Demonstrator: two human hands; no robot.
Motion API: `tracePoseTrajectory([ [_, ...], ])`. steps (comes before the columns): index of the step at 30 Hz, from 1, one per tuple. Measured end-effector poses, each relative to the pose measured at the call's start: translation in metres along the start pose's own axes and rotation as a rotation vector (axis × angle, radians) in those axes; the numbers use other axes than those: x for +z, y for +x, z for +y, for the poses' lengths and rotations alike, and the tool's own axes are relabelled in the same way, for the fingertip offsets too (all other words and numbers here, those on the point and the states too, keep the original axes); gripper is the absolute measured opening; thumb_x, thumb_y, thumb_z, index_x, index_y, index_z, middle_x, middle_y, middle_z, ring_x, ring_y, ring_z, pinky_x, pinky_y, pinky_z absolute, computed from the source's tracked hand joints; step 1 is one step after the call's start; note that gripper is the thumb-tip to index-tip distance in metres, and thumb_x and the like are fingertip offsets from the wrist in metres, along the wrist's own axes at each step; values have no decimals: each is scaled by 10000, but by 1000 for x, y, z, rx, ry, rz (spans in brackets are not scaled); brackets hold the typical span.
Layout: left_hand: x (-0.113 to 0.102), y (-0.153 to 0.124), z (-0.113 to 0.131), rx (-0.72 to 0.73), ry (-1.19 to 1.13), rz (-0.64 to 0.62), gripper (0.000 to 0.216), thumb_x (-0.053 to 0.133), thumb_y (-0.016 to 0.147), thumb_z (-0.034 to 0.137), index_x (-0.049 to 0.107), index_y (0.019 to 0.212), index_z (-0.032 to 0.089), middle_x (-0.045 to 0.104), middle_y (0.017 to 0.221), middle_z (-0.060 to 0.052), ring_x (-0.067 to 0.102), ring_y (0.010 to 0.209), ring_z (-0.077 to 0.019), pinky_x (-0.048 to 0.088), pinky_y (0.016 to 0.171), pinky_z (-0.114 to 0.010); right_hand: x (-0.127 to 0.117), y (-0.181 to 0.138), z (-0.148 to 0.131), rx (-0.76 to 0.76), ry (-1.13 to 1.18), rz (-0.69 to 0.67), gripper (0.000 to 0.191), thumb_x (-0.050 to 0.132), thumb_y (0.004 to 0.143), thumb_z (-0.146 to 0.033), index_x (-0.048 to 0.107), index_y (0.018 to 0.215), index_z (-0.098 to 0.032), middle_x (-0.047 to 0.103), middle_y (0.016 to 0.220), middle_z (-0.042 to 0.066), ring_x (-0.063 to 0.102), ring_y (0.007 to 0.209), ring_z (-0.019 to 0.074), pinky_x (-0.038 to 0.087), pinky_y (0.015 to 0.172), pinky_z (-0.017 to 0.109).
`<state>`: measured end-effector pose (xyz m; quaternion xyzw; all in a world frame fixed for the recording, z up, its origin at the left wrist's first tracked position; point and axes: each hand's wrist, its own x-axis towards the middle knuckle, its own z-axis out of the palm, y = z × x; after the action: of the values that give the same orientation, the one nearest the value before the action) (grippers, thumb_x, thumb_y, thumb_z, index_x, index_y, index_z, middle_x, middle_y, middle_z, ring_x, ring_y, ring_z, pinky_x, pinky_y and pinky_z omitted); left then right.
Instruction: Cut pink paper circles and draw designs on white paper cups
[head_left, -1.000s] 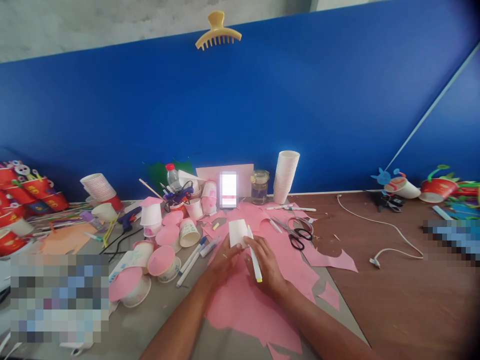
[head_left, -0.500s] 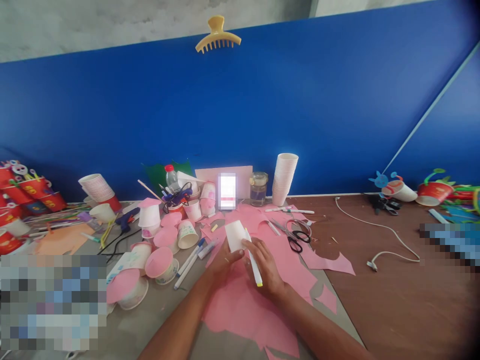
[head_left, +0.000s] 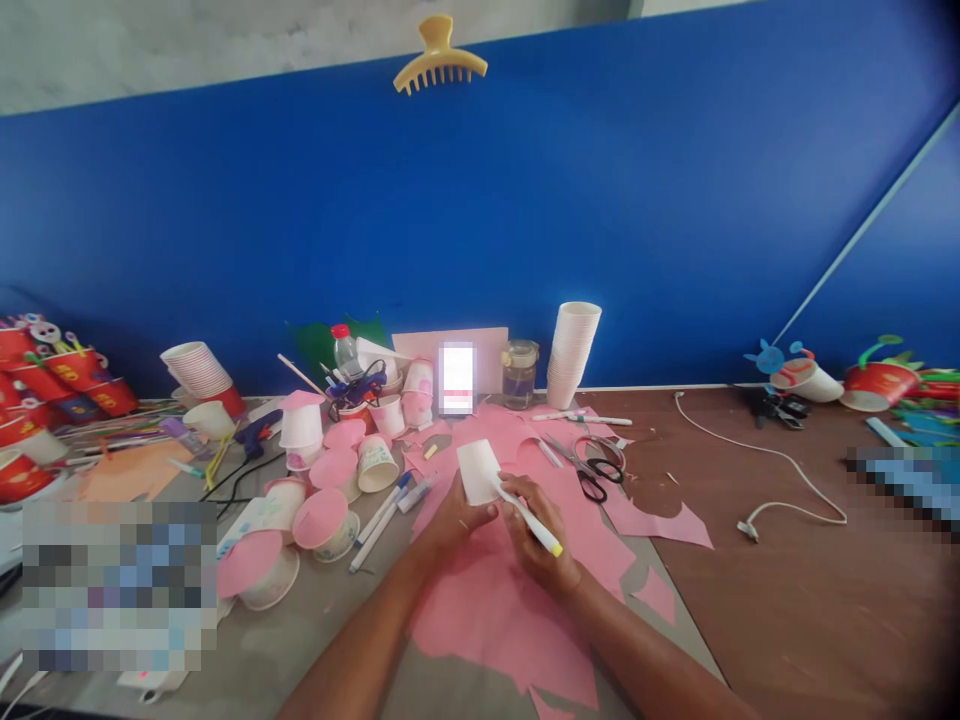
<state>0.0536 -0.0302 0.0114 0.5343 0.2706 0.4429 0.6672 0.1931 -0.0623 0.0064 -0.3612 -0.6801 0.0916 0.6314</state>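
My left hand [head_left: 457, 515] is closed around a white paper cup [head_left: 478, 472], tilted above the pink paper [head_left: 510, 620]. In my right hand [head_left: 544, 525] is a white marker with a yellow end [head_left: 538, 527]. Its yellow end points back toward me, while the other end meets the cup's side; whether the tip touches is too small to tell. No drawn marks show on the cup. Left of my hands lie more markers [head_left: 381, 525] and paper cups topped with pink paper discs [head_left: 321, 515].
Scissors [head_left: 589, 465] rest on the pink paper to the right. Behind stand a stack of white cups [head_left: 574, 355], a glass jar [head_left: 519, 375] and a bright screen [head_left: 457, 378]. A white cable [head_left: 787, 455] crosses the brown tabletop. A glue gun [head_left: 259, 435] lies at left.
The marker has swung to a flatter slant, its yellow end moving right and up. The cup has shifted slightly right and turned a little in my left hand.
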Motion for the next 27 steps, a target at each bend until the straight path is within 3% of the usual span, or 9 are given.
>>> tracePoseTrajectory([
  [5, 4, -1, 4, 33, 42, 29, 438, 762, 722, 313, 577, 1092, 167, 619, 987, -65, 555, 922, -209, 451, 827, -329, -1, 2, 0, 5, 28, 4, 183, 489, 888, -172, 550, 1056, -211, 652, 958, 97, 651, 942, 217, 561, 776, 367],
  [18, 4, 0, 3, -5, -52, 43, 414, 759, 723, 322, 579, 1066, 176, 622, 1024, -72, 570, 934, -231, 450, 810, -342, -2, 1, 1, 135, 162, -26, 154, 535, 878, -194, 575, 1026, -213, 663, 982, 93, 640, 1014, 240, 547, 813, 375],
  [22, -3, 3, -1, -24, 22, 112, 521, 809, 653, 344, 570, 1084, 175, 626, 1035, -76, 558, 971, -247, 419, 855, -353, -3, 2, 1, 193, 146, -4, 143, 530, 893, -224, 580, 1027, -211, 656, 971, 90, 652, 932, 217, 556, 762, 348],
  [27, -8, 4, -2, -26, 55, 74, 511, 788, 674, 348, 559, 1099, 180, 619, 1004, -67, 552, 957, -252, 415, 798, -329, -3, 1, 8, 155, 9, 77, 253, 430, 947, -231, 535, 1176, -207, 654, 859, 53, 647, 821, 192, 537, 779, 375],
])
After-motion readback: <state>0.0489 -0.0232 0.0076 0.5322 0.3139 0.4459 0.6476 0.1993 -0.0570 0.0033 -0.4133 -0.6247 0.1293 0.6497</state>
